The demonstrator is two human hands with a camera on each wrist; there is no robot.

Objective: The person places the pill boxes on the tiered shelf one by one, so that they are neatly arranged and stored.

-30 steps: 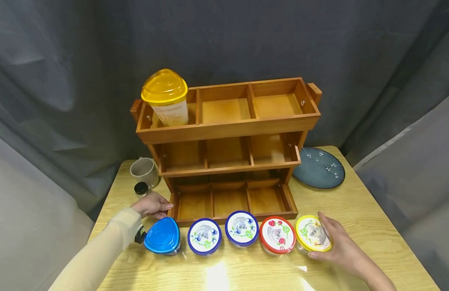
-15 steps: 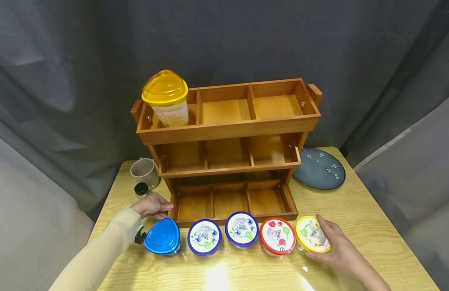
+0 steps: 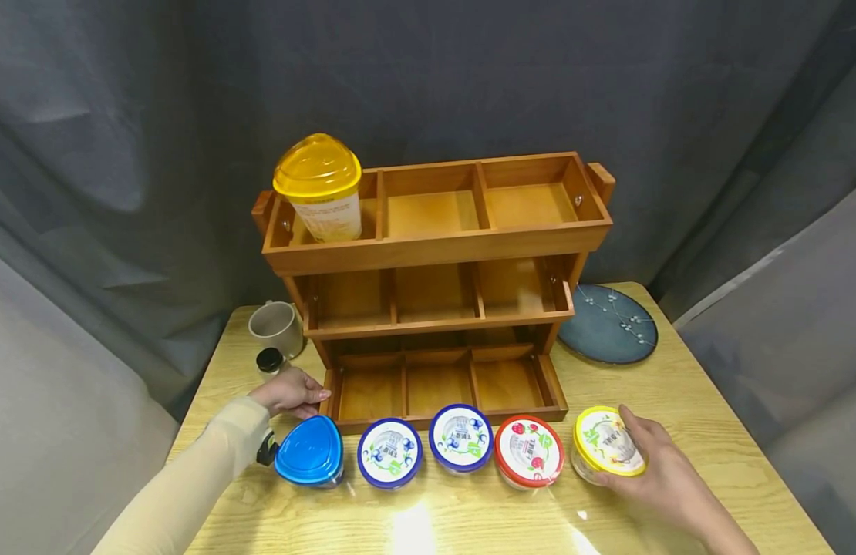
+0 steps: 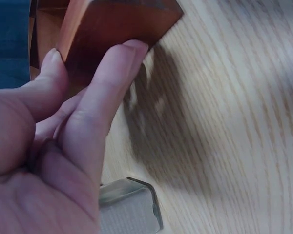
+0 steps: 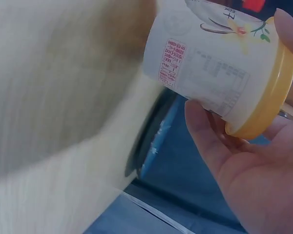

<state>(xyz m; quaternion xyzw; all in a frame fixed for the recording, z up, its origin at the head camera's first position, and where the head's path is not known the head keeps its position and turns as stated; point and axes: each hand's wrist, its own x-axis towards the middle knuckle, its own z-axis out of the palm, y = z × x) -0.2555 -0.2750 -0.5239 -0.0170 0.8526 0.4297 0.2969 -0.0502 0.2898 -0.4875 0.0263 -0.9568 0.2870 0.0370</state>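
Observation:
In the head view my right hand grips a yogurt cup with a yellow-rimmed lid at the right end of a row. The right wrist view shows the cup's white printed side, tilted, with thumb and fingers around its rim end. My left hand holds the left end of a three-tier wooden rack; in the left wrist view thumb and fingers lie on two edges of its end piece. A red-rimmed cup, two blue-rimmed cups and a blue-lidded container stand along the rack's front.
A tall yellow-lidded tub stands in the top tier's left compartment. Left of the rack are a beige mug and a small black-capped jar. A dark blue plate lies at the right rear. Grey curtains surround the table.
My right hand has moved slightly right with the yellow-rimmed cup, widening the gap to the red-rimmed one. The left hand has stayed at the rack's end.

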